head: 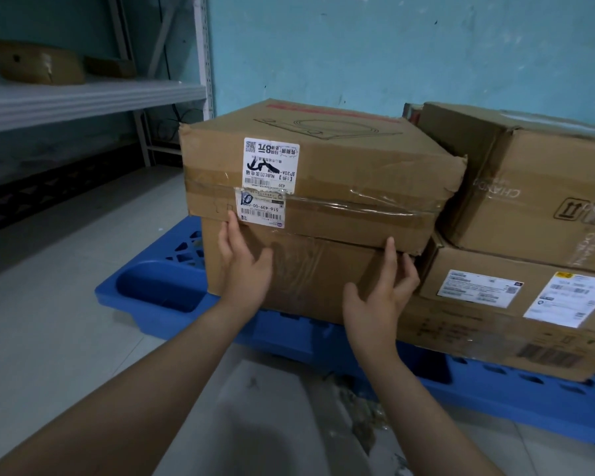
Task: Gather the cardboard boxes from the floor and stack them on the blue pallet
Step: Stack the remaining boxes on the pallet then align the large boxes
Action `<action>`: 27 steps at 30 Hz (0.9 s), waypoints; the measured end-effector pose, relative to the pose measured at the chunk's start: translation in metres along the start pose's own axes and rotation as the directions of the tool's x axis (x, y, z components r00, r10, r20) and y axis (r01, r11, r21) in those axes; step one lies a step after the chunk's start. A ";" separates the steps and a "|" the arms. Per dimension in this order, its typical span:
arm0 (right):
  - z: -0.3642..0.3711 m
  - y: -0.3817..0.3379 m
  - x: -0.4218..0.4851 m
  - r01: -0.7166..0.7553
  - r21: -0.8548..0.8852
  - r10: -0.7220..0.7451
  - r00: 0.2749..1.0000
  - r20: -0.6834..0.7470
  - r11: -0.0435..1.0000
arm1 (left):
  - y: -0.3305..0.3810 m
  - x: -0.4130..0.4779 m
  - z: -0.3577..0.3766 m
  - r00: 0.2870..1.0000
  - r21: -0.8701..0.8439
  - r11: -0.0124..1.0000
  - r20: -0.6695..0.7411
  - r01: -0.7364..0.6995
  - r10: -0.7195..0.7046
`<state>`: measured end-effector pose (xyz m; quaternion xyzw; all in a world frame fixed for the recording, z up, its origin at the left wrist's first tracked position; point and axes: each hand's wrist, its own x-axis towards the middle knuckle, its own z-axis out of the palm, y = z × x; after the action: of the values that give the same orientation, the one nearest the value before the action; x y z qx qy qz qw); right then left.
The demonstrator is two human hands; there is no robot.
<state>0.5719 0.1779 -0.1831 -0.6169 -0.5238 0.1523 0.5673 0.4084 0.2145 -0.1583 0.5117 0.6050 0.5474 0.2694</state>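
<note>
Both hands spread flat: left hand (243,266) and right hand (378,297) press the lower box (303,273), holding nothing, beneath the taped box (323,173) on the blue pallet (158,290).

A teal painted wall (392,46), scuffed and marked, fills the far side. At the left stands a white metal shelving unit (83,97) with a perforated upright. The floor (49,304) is pale grey tile, with crumbled debris (358,410) scattered near the middle. Light is dim and even.
</note>
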 end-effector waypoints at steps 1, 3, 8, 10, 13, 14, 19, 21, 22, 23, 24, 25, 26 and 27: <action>0.001 0.001 0.000 0.000 -0.014 0.000 1.000 0.002 1.000 | -0.001 0.001 0.000 1.000 -0.004 1.000 0.009 0.001 -0.001; 0.002 0.001 0.001 -0.012 -0.035 0.012 1.000 0.005 0.999 | -0.004 0.002 0.000 0.999 0.004 1.000 0.050 0.005 -0.006; 0.003 -0.002 0.001 -0.023 -0.055 0.024 1.000 0.006 0.998 | -0.005 0.004 -0.001 0.996 0.041 0.999 0.083 0.026 -0.030; 0.001 -0.003 0.001 -0.033 -0.059 0.034 0.999 0.016 0.998 | -0.004 0.003 -0.001 0.996 0.042 0.999 0.087 0.022 -0.026; -0.001 -0.006 0.003 -0.056 -0.041 0.057 0.998 0.037 0.998 | -0.001 -0.003 0.000 0.998 -0.015 1.000 0.060 -0.012 0.012; -0.002 -0.005 0.004 -0.059 -0.034 0.060 0.997 0.043 0.998 | 0.000 -0.005 0.000 0.999 -0.031 0.999 0.034 -0.027 0.028; -0.022 0.004 0.002 -0.026 -0.016 0.026 1.000 0.010 1.000 | 0.007 -0.018 0.005 0.990 -0.028 0.990 -0.025 -0.138 0.137; -0.034 0.009 0.006 0.008 -0.058 -0.012 0.997 -0.074 0.998 | 0.012 -0.023 0.008 0.983 -0.036 0.983 -0.015 -0.182 0.181; -0.040 0.011 0.008 0.013 -0.058 -0.021 0.991 -0.132 0.998 | 0.015 -0.025 0.009 0.980 -0.034 0.980 -0.018 -0.197 0.197; -0.048 0.013 0.012 0.018 -0.053 -0.028 0.981 -0.193 0.998 | 0.019 -0.027 0.009 0.978 -0.030 0.978 -0.027 -0.207 0.207; -0.056 0.015 0.016 0.018 -0.047 -0.030 0.966 -0.256 0.999 | 0.023 -0.029 0.010 0.976 -0.026 0.976 -0.037 -0.215 0.214; -0.067 0.017 0.020 0.010 -0.026 -0.018 0.946 -0.323 1.000 | 0.027 -0.032 0.009 0.972 -0.012 0.972 -0.039 -0.234 0.233; -0.080 0.017 0.026 -0.009 0.004 0.009 0.919 -0.394 1.000 | 0.030 -0.034 0.010 0.964 0.019 0.965 -0.030 -0.263 0.264; -0.095 0.018 0.033 -0.025 0.025 0.034 0.879 -0.475 0.999 | 0.033 -0.038 0.011 0.952 0.057 0.951 -0.003 -0.304 0.305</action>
<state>0.6679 0.1574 -0.1560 -0.6380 -0.3578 0.0097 0.6818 0.4413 0.1795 -0.1387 0.6030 0.5354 0.5683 0.1637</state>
